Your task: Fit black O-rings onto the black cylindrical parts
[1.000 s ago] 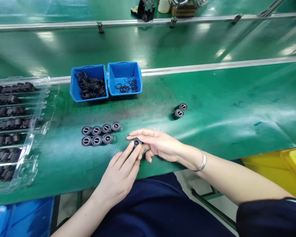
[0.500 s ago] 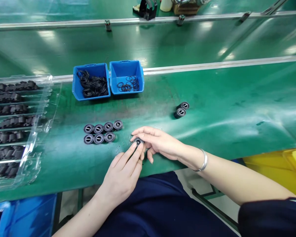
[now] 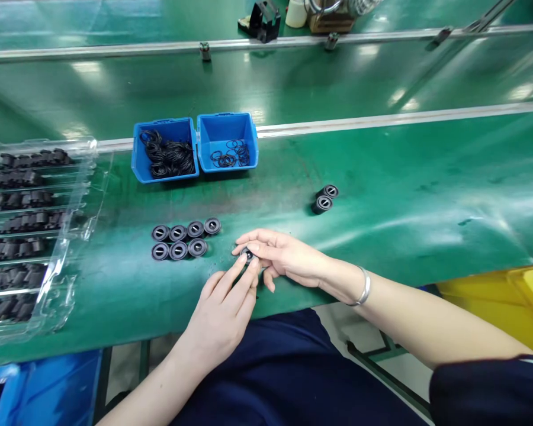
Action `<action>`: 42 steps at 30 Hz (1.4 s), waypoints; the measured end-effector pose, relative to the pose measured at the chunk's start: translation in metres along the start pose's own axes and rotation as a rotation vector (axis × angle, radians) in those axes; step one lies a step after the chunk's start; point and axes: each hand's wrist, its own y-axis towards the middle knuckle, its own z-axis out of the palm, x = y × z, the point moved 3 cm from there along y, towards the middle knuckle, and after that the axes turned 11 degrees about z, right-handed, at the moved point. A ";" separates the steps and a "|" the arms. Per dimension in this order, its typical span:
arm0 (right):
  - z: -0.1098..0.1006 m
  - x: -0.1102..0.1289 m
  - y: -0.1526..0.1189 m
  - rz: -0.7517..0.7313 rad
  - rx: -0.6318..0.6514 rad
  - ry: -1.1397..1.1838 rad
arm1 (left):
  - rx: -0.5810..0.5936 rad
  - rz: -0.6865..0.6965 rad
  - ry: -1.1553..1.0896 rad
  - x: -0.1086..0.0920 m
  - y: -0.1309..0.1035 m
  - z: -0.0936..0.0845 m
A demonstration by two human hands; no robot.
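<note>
Between my hands, low over the table's near side, is a small black cylindrical part (image 3: 247, 255) with a round rimmed top. My right hand (image 3: 281, 258) is closed around it from the right, thumb on the rim. The fingertips of my left hand (image 3: 226, 310) press on its near edge, and they cover some of it. Several like parts (image 3: 178, 251) stand upright in two rows to the left, each with a pale slot on top. Two more cylindrical parts (image 3: 323, 205) stand together at the right.
A blue bin (image 3: 137, 168) holds a heap of black rubber rings; a second blue bin (image 3: 253, 155) beside it has fewer. Clear plastic trays (image 3: 77, 195) with rows of black parts lie at the left. A yellow crate (image 3: 484, 302) is at the right, below the green table (image 3: 404, 231).
My fingers have shifted slightly on the black cylindrical part, my right thumb moving a little across its top. The background sits slightly lower in view; the standing parts have stayed put.
</note>
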 end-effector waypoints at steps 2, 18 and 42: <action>0.000 -0.002 0.002 -0.003 -0.004 -0.042 | -0.007 0.008 0.012 0.000 0.002 -0.001; 0.001 -0.008 -0.001 -0.169 -0.163 -0.091 | -0.045 -0.059 0.126 0.006 0.005 -0.008; -0.069 0.022 -0.075 -0.767 -1.101 -1.029 | -0.188 -0.330 -0.350 0.020 -0.006 -0.019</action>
